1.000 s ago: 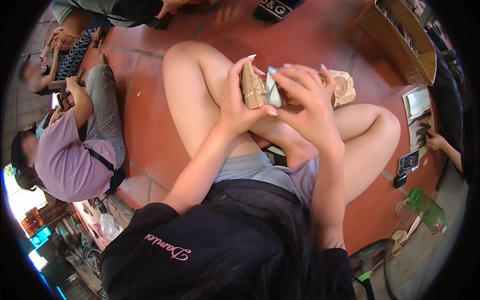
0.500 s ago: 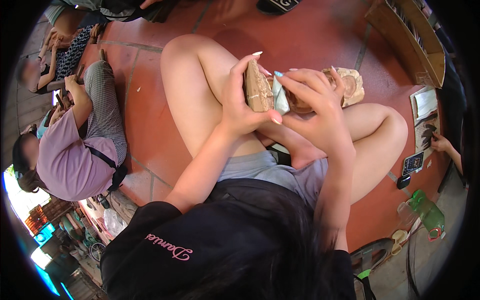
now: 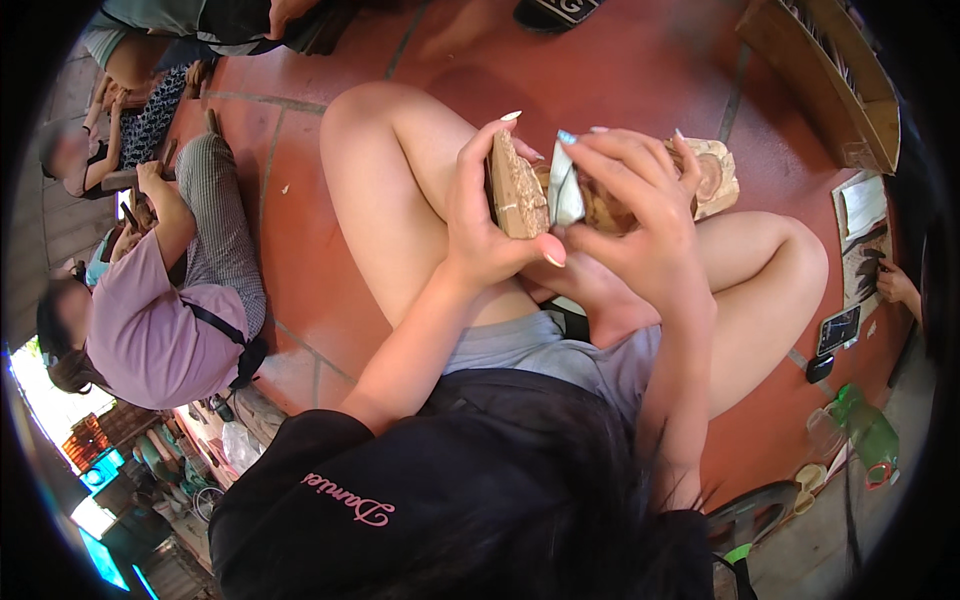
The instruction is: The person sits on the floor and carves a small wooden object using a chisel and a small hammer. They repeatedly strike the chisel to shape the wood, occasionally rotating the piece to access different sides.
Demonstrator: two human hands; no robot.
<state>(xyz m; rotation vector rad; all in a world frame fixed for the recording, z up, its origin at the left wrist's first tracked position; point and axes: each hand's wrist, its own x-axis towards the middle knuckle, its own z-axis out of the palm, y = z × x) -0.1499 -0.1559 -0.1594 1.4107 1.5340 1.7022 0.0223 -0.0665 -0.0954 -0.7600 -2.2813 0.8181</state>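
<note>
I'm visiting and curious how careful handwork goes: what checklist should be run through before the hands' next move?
1. Rough-faced wooden piece held in the left hand: ok, between thumb and fingers.
2. Folded pale sheet held in the right hand: ok, at the fingertips.
3. Sheet touching the wooden piece: cannot tell.
4. Wooden block with rings steadily supported: cannot tell; the right hand hides part.
5. Phone and green plastic bottle apart from both hands: ok, off to the right.

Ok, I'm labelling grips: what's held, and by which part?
Left hand: a wooden block, by its far and near ends. Right hand: a pale folded piece, apparently by the same ends.
</note>
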